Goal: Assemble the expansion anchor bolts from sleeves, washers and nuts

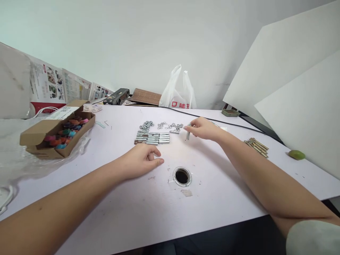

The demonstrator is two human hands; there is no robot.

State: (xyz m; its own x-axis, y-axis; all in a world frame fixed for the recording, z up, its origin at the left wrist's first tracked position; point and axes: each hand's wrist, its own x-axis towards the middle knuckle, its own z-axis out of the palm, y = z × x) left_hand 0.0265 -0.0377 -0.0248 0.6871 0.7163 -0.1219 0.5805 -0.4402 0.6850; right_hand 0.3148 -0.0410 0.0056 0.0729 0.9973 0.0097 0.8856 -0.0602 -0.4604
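Observation:
My right hand point(200, 128) is raised a little over the table, its thumb and fingers pinching a short silver metal tube point(188, 135) held upright. Resting on the tabletop, my left hand point(145, 159) has loosely bent fingers with the thumb apart, and nothing shows in it. Just beyond it lie rows of similar metal tubes point(152, 138). A cluster of nuts point(146, 125) sits behind those rows. Thin rings point(162, 125) and several washers point(176, 127) are spread to the right of the nuts. One single tube point(174, 132) lies in front of the washers.
Brass-coloured bolts point(257, 147) lie to the right, near a green fruit point(296, 154). A cardboard box point(60, 132) of colourful pieces stands left on plastic wrap. A round hole point(182, 176) opens in the white table point(164, 212). Behind are a black cable point(239, 124) and plastic bag point(177, 92).

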